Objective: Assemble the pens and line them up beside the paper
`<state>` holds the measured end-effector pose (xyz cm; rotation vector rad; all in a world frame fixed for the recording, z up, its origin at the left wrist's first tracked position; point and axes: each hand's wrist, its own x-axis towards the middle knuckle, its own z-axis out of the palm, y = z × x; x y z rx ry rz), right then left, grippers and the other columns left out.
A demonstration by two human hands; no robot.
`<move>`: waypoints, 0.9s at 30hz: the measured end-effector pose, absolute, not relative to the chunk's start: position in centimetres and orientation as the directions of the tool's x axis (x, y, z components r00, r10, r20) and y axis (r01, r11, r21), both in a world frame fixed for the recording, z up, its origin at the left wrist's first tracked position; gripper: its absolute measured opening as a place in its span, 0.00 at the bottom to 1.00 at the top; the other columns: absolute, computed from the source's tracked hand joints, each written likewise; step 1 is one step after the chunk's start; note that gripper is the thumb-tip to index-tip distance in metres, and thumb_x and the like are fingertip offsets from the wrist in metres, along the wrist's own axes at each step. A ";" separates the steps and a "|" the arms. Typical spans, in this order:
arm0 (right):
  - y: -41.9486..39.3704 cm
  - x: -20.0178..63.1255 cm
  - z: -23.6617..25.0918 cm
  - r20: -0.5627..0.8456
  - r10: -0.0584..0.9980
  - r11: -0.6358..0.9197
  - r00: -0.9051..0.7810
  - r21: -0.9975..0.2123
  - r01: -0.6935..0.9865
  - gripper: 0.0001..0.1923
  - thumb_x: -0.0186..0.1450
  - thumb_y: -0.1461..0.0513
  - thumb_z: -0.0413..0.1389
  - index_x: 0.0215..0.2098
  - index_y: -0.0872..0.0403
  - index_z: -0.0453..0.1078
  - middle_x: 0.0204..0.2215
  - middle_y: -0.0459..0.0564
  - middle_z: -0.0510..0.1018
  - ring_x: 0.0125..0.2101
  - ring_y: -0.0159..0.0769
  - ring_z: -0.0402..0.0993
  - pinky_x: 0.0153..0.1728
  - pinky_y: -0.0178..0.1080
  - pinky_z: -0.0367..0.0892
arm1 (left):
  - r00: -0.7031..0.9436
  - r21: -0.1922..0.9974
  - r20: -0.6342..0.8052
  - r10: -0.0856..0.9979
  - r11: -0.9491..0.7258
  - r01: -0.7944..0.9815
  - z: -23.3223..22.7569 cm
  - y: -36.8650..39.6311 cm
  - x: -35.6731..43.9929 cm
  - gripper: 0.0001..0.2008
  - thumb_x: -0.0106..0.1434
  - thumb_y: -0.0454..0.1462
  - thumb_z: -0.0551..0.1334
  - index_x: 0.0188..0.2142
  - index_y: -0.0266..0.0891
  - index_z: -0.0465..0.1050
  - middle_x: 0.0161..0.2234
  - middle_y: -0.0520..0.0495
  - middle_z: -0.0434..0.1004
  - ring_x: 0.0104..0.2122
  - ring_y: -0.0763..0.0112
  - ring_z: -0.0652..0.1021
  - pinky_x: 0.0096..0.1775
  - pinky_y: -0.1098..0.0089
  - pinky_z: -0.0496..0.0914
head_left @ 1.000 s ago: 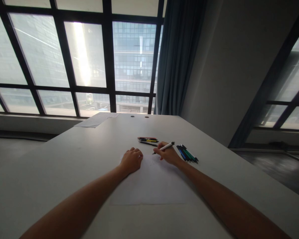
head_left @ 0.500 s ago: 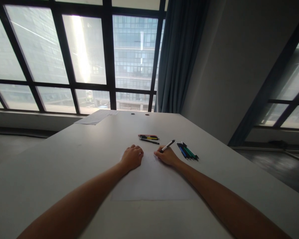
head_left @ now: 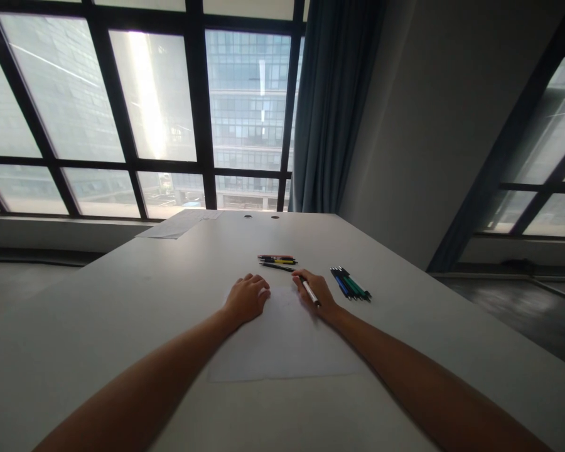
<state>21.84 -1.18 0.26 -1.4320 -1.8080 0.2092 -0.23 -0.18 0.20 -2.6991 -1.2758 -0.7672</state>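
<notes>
A white sheet of paper (head_left: 282, 351) lies on the table in front of me. My left hand (head_left: 246, 297) rests palm down over its upper left part, fingers loosely bent and slightly apart. In my right hand (head_left: 321, 295) is a white pen with dark ends (head_left: 309, 292), slanting back towards the wrist over the sheet's upper right. The fingertips of that hand are beside the end of a black pen (head_left: 277, 267); whether they touch it I cannot tell. Just behind that pen lie a yellow and black pen (head_left: 282, 262) and a reddish pen (head_left: 274, 257).
To the right of my right hand lies a row of several blue, green and black pens (head_left: 351, 284). More papers (head_left: 174, 225) are at the far left of the white table (head_left: 136, 314). Two dark round fittings sit near its far edge, before the windows and a blue curtain (head_left: 322, 113).
The white pen has turned in my right hand, from slanting up to the right to slanting down towards me. My right fingers have moved up closer to the black pen. The left hand stays put.
</notes>
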 end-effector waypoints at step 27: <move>-0.3 21.9 2.1 0.523 0.840 0.450 0.145 -0.821 0.351 0.20 0.65 0.49 0.50 0.47 0.54 0.65 0.36 0.51 0.77 0.31 0.35 0.75 0.29 0.34 0.70 | 0.774 0.154 0.567 0.281 -0.960 0.235 0.0 0.3 -0.6 0.23 0.71 0.32 0.45 0.64 0.38 0.58 0.50 0.37 0.75 0.46 0.66 0.75 0.48 0.63 0.72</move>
